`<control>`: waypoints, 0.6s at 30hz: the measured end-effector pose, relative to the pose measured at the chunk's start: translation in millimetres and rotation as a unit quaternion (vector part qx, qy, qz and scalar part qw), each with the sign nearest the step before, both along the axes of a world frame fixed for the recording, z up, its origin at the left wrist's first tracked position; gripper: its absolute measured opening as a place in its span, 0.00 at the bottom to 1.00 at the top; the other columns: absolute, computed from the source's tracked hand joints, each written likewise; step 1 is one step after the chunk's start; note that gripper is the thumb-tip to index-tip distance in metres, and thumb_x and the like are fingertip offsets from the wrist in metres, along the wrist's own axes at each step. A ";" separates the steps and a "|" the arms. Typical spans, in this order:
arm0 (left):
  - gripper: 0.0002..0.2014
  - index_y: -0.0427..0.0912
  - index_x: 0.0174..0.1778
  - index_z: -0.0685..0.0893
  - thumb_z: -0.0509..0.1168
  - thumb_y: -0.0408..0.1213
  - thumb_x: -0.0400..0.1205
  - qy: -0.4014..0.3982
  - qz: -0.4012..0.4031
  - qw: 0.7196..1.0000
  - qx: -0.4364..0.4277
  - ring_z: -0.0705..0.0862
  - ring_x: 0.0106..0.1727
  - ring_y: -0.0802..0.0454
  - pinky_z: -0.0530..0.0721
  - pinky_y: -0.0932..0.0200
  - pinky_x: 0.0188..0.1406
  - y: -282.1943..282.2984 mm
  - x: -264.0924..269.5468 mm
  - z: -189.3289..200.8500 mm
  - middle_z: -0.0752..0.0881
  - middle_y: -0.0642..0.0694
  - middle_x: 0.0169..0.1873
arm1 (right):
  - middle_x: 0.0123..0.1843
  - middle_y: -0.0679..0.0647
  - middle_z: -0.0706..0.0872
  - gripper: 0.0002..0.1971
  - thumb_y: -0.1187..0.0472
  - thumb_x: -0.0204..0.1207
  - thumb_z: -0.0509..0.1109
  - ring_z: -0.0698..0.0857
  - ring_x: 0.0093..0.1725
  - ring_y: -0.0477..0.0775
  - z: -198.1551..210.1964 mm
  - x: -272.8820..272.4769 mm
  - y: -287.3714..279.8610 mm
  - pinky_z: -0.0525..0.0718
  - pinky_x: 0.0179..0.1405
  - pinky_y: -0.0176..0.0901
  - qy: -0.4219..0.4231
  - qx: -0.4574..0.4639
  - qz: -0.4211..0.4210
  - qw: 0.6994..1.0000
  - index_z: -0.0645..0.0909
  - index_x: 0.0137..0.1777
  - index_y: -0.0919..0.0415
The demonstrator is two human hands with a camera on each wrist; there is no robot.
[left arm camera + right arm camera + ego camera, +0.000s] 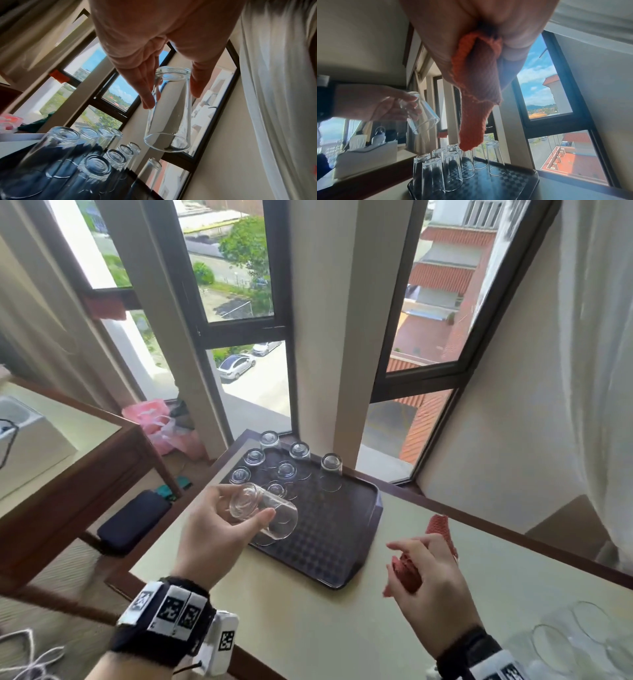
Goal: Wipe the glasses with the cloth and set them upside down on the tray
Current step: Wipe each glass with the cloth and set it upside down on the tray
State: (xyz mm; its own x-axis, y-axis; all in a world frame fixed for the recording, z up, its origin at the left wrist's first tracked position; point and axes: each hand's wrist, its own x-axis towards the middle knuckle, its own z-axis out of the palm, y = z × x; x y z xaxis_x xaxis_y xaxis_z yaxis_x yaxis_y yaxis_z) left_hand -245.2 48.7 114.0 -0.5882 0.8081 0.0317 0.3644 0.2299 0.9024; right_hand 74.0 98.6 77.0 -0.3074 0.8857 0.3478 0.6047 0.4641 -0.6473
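Note:
My left hand (236, 513) grips a clear glass (265, 517) by its base, tilted mouth-down above the near left part of the dark checkered tray (342, 542). The same glass (169, 112) hangs between fingers and thumb in the left wrist view, and it shows as a tilted glass (421, 115) in the right wrist view. Several glasses (286, 470) stand upside down on the tray's far half. My right hand (424, 566) holds a bunched red cloth (440, 527) over the table, right of the tray. The cloth (476, 88) hangs down from my palm.
More glasses (575, 638) lie at the table's (325, 628) near right corner. Windows and a white curtain (599, 354) rise behind the table. A second wooden table (68, 440) stands to the left, with a dark case (133, 520) and pink bag (161, 426) on the floor.

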 end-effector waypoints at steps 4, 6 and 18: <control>0.28 0.57 0.58 0.85 0.90 0.51 0.67 0.026 -0.061 0.997 -0.036 0.92 0.41 0.59 0.92 0.53 0.46 36.4 2.1 -6.6 0.93 0.56 0.48 | 0.62 0.46 0.71 0.34 0.74 0.63 0.84 0.81 0.56 0.44 2.4 -11.4 -2.4 0.92 0.58 0.46 -0.036 0.014 0.014 0.999 0.84 0.70 0.56; 0.29 0.58 0.59 0.84 0.89 0.55 0.66 0.061 -0.093 0.992 -0.065 0.91 0.46 0.61 0.90 0.53 0.51 64.3 2.7 -11.2 0.91 0.60 0.49 | 0.71 0.53 0.71 0.40 0.72 0.60 0.85 0.80 0.64 0.43 0.4 -15.3 -1.3 0.83 0.68 0.39 -0.056 0.011 0.007 0.998 0.80 0.76 0.60; 0.29 0.46 0.65 0.75 0.82 0.48 0.75 0.213 -0.234 0.917 -0.244 0.88 0.63 0.38 0.84 0.50 0.61 205.8 26.8 -70.7 0.88 0.43 0.60 | 0.39 0.42 0.82 0.08 0.48 0.75 0.67 0.85 0.40 0.52 -1.8 -23.4 -1.8 0.90 0.45 0.49 -0.146 0.024 -0.037 0.988 0.82 0.39 0.50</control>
State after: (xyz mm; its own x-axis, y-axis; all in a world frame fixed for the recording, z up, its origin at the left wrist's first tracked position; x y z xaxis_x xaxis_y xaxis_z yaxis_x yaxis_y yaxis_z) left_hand -218.4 254.5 43.4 -0.1921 0.9477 -0.2550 0.8219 0.2973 0.4859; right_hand 50.6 96.8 75.3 -0.3348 0.8948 0.2954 0.7962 0.4363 -0.4192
